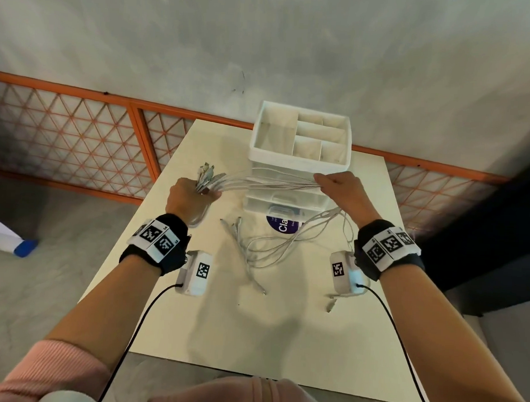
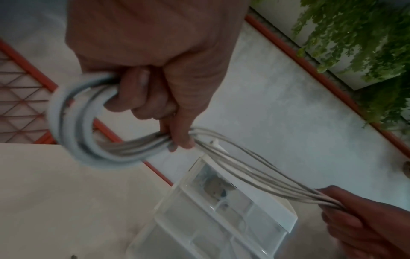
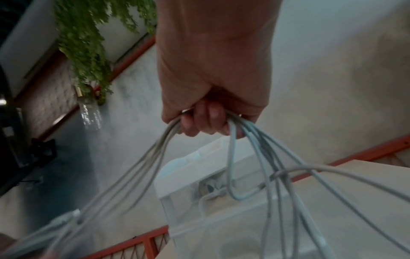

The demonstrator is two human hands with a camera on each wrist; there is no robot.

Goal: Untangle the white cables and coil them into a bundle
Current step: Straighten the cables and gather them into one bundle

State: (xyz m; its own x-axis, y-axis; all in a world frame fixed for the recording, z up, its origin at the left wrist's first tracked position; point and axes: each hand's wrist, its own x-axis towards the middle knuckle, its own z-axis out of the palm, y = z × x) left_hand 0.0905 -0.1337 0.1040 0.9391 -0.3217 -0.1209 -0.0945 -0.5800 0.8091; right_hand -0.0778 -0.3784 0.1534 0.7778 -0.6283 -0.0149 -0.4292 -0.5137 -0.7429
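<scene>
Several white cables (image 1: pixel 267 183) stretch in a bunch between my two hands above the table. My left hand (image 1: pixel 189 195) grips one end of the bunch, with the plugs (image 1: pixel 206 170) sticking out above the fist. In the left wrist view a coiled loop of cable (image 2: pixel 66 122) hangs from that fist. My right hand (image 1: pixel 338 187) grips the strands further along (image 3: pixel 208 121). Beyond it the cables drop in loose loops (image 1: pixel 274 249) onto the table, with free plug ends (image 1: pixel 262 289) lying there.
A white drawer organiser (image 1: pixel 301 148) with open top compartments stands on the cream table (image 1: pixel 283 336) just behind the stretched cables. An orange lattice railing (image 1: pixel 80 128) runs behind the table. The table's left edge is beneath my left wrist.
</scene>
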